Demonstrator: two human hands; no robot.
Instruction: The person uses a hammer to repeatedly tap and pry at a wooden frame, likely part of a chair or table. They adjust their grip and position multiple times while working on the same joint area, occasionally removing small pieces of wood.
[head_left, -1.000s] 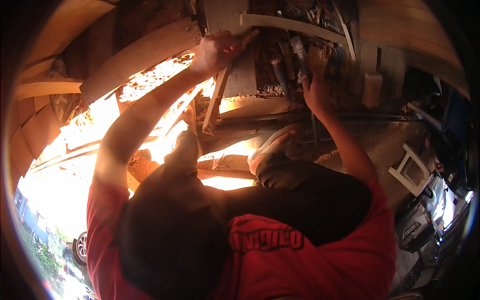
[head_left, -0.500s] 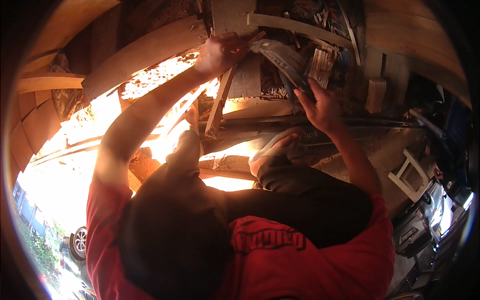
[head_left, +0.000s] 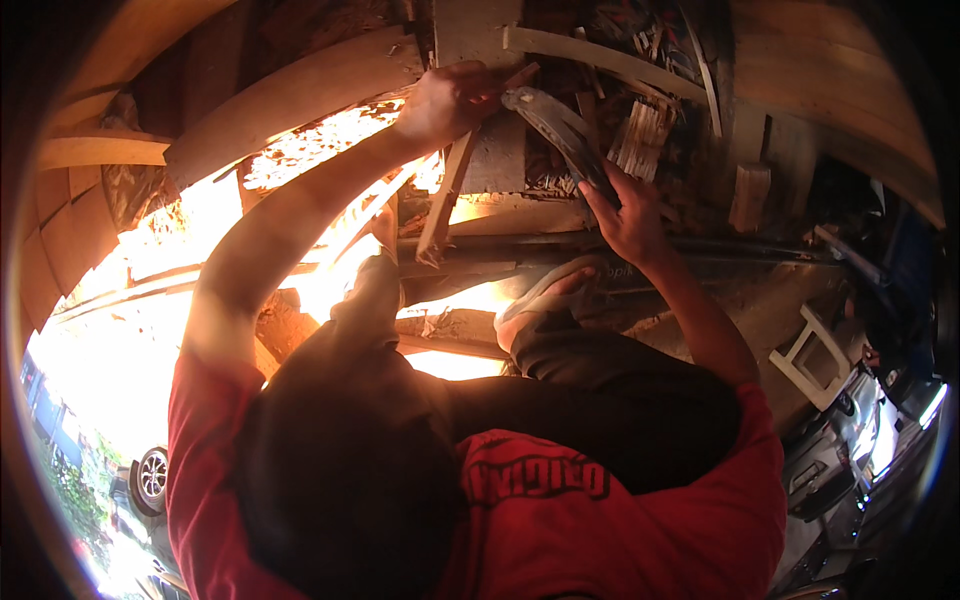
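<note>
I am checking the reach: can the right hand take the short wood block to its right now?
Probably not yet: the right hand grips a curved tool, though the way to the wood block looks free.

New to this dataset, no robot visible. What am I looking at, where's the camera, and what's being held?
There is no machine, just a person with two bare hands. The picture comes from the left of two wide fisheye cameras on their head, looking down, so straight edges bend near the rim.

The left hand grips a short wooden stick. The right hand holds a dark curved tool, apparently bladed; its far end is close to the stick, but contact is unclear.

Around them lie a flat board, a narrow wooden strip and a rough wood block. Strong glare hides detail at left.
</note>
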